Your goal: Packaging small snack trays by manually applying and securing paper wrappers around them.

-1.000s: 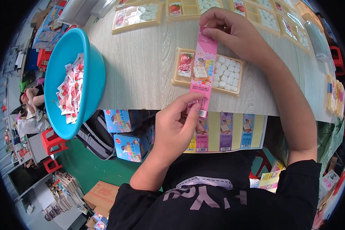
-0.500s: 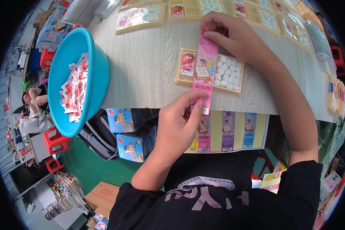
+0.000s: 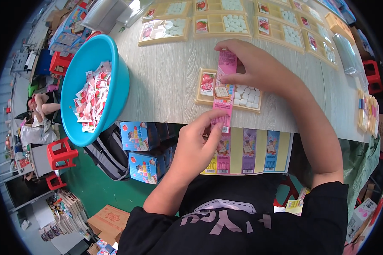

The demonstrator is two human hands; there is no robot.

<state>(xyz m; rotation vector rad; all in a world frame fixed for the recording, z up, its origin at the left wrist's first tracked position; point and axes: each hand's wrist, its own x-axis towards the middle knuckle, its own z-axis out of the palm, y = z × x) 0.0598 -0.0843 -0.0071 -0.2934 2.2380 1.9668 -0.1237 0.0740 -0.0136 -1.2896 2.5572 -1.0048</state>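
Observation:
A long pink paper sleeve (image 3: 224, 91) lies stretched over a yellow tray (image 3: 203, 100) of white candy pieces at the table's near edge. My right hand (image 3: 259, 70) pinches the sleeve's far end above the tray. My left hand (image 3: 198, 142) grips its near end, just below the table edge. The tray holds a strawberry picture card (image 3: 207, 83) at its left and white pieces (image 3: 247, 94) at its right.
A blue bowl (image 3: 78, 76) of pink-and-white sachets sits at the table's left edge. Several more filled yellow trays (image 3: 225, 19) line the far side. Flat printed sleeves (image 3: 253, 151) lie on my lap. Blue boxes (image 3: 138, 136), a backpack (image 3: 108, 153) and red stools (image 3: 61, 153) stand below.
The view has shifted slightly; both hands keep holding the pink sleeve over the tray, with the left hand a little closer to the table edge.

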